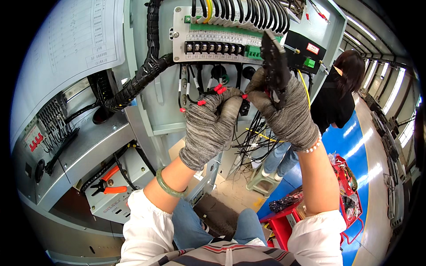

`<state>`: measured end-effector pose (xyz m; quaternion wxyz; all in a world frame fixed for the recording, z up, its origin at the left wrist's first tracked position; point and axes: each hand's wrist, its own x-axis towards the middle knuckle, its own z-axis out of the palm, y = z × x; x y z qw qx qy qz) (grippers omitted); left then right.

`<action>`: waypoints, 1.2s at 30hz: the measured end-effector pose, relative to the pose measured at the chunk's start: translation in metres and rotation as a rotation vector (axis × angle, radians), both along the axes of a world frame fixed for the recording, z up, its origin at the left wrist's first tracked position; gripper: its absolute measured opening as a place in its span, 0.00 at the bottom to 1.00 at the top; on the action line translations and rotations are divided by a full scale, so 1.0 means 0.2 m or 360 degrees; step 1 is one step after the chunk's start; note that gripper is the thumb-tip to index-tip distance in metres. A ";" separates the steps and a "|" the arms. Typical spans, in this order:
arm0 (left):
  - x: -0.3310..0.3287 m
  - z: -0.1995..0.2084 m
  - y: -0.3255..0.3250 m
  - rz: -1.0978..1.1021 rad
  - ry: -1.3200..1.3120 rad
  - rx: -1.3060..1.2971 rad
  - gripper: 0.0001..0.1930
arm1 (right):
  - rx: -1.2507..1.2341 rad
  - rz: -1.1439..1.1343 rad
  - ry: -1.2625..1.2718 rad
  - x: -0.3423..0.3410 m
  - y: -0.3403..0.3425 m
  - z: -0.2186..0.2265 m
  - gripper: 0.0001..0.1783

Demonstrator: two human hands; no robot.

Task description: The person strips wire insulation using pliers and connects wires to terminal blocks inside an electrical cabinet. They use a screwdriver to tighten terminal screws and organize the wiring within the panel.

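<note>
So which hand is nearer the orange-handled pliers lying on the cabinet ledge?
Left. The left hand is up and to the right of the orange-handled pliers, pinching red-tipped wires; the right hand is farther right, holding a black tool.

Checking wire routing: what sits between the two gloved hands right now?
In the head view, red-tipped wires bridge the narrow gap between the left hand and right hand, which grips a black crimping tool.
</note>
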<state>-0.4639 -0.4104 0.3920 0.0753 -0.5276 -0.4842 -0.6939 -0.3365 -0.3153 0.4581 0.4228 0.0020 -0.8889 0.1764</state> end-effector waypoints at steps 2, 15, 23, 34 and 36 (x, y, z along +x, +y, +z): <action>0.00 0.00 0.00 0.0019 0.0045 0.0032 0.09 | -0.0082 -0.0010 -0.0051 0.00 0.00 0.00 0.18; 0.00 -0.02 0.03 -0.0117 -0.0100 0.0071 0.10 | 0.0175 -0.0056 0.0150 -0.03 -0.02 0.00 0.12; 0.03 -0.02 0.05 -0.0094 -0.0174 0.0072 0.09 | -0.0502 0.0260 0.0482 0.08 -0.02 -0.08 0.16; 0.10 0.02 0.05 -0.0530 -0.0822 0.0063 0.12 | -0.2233 0.1548 0.0795 0.03 -0.14 -0.25 0.16; 0.10 0.03 0.07 -0.0612 -0.0922 0.0080 0.12 | -0.2298 0.1563 0.0843 0.00 -0.14 -0.27 0.17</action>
